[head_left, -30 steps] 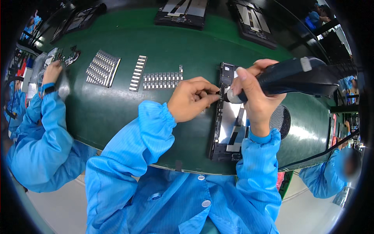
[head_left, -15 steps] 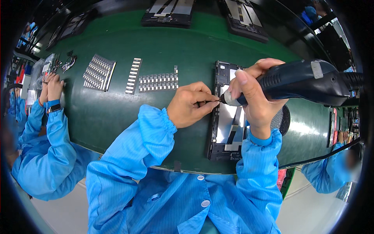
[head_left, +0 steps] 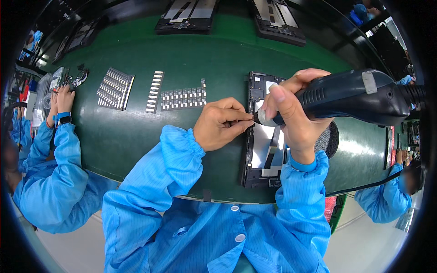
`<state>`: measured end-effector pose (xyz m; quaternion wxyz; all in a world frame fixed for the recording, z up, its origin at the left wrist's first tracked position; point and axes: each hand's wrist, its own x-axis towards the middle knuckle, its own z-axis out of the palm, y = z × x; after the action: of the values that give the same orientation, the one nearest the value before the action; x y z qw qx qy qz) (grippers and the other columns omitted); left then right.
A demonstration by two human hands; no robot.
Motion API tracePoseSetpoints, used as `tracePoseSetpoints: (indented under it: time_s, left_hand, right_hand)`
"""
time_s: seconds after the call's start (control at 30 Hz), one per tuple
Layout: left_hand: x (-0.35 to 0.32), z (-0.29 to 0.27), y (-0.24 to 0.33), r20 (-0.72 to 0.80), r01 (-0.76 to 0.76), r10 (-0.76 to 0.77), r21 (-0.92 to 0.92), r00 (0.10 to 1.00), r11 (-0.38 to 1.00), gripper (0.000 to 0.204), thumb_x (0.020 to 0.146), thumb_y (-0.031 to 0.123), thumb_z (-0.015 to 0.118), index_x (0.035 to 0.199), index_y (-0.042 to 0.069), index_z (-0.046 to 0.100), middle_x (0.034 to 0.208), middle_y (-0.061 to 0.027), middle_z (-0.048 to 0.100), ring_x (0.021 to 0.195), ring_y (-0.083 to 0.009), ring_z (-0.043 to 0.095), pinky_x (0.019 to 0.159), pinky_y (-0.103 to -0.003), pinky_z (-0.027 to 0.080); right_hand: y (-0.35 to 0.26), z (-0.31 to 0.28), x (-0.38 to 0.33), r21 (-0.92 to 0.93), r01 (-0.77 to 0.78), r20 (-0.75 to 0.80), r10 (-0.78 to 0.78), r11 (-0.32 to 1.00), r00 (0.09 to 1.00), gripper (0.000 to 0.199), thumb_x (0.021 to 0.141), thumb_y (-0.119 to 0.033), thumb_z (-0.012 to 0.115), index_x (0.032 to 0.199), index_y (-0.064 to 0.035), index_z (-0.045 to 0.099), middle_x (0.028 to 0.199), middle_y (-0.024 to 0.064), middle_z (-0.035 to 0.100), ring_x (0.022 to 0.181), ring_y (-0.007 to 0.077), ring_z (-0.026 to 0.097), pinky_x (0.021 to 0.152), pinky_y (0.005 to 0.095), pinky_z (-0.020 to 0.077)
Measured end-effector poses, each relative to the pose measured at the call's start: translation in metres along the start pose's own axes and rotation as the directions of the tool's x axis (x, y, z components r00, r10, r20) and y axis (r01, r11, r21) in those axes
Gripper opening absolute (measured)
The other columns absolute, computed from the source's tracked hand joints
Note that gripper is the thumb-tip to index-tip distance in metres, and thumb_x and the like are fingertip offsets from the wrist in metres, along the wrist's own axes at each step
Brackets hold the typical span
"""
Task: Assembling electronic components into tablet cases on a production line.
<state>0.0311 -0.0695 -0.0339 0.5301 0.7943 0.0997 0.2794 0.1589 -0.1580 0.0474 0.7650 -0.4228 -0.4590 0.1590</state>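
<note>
My right hand [head_left: 298, 113] is wrapped around a dark electric screwdriver [head_left: 350, 98], held almost level, with its nose pointing left. At that nose my left hand [head_left: 222, 123] pinches thumb and fingers together. Whatever sits between those fingertips is too small and too covered to make out. Beneath both hands lies a black tablet-like housing [head_left: 248, 157] with silvery plates and a dark ribbon strip inside. The tool and my right hand cover part of its upper half.
Sheets of small black-and-white labels [head_left: 184, 98] lie left of my hands, with a stacked label sheet [head_left: 115, 88] farther left. More housings [head_left: 186, 16] stand along the back. A round dark mesh-like object [head_left: 328, 139] sits by my right wrist. Co-workers [head_left: 50, 182] work on both sides.
Both hands and the screwdriver have shifted very slightly left with the view. The grips look the same, and the housing stays beneath them.
</note>
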Motion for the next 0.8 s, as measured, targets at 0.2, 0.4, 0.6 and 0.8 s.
tracePoseSetpoints:
  time_s: [0.2,0.4,0.6,0.8]
  left_hand:
    - [0.0005,0.0009,-0.0005,0.002,0.008,-0.008,-0.008,1.0,1.0,0.016,0.076,0.006,0.072,0.092,0.002,0.072,0.082,-0.0051,0.062,0.063,-0.0115,0.058,0.051,-0.023,0.044]
    - [0.0009,0.0008,0.0014,-0.015,0.0,0.0,0.009,1.0,1.0,0.015,0.075,0.005,0.073,0.09,0.002,0.071,0.081,-0.0047,0.062,0.062,-0.0105,0.057,0.05,-0.023,0.044]
    - [0.0012,-0.0011,0.0069,-0.011,0.053,-0.053,-0.006,0.999,0.999,0.014,0.074,0.005,0.073,0.087,0.001,0.07,0.08,-0.0046,0.061,0.059,-0.0093,0.056,0.049,-0.022,0.044]
    - [0.0017,-0.0006,0.0051,-0.02,0.039,-0.038,0.006,0.999,0.999,0.013,0.073,0.005,0.073,0.085,0.001,0.07,0.079,-0.0044,0.061,0.058,-0.0087,0.056,0.048,-0.022,0.043]
  right_hand:
    - [-0.0006,0.0006,-0.0004,-0.002,-0.019,-0.016,0.019,1.0,1.0,0.036,0.075,0.01,0.07,0.103,0.0006,0.049,0.065,0.0093,0.062,0.056,0.0117,0.061,0.052,0.0228,0.0496]
    - [0.0013,0.0015,-0.0016,-0.008,-0.011,-0.02,0.011,1.0,1.0,0.036,0.074,0.01,0.07,0.102,0.0007,0.05,0.066,0.0086,0.061,0.056,0.0107,0.06,0.052,0.0222,0.0489]
    - [0.0014,0.0024,-0.0022,-0.004,-0.026,-0.018,0.026,1.0,0.999,0.035,0.074,0.011,0.07,0.101,0.0011,0.05,0.066,0.0085,0.061,0.056,0.0105,0.06,0.052,0.0219,0.0488]
    - [-0.0001,0.0038,-0.0027,0.0,-0.024,-0.027,0.024,1.0,0.999,0.035,0.074,0.01,0.07,0.101,0.0015,0.05,0.066,0.0088,0.061,0.057,0.0109,0.06,0.053,0.0225,0.0493]
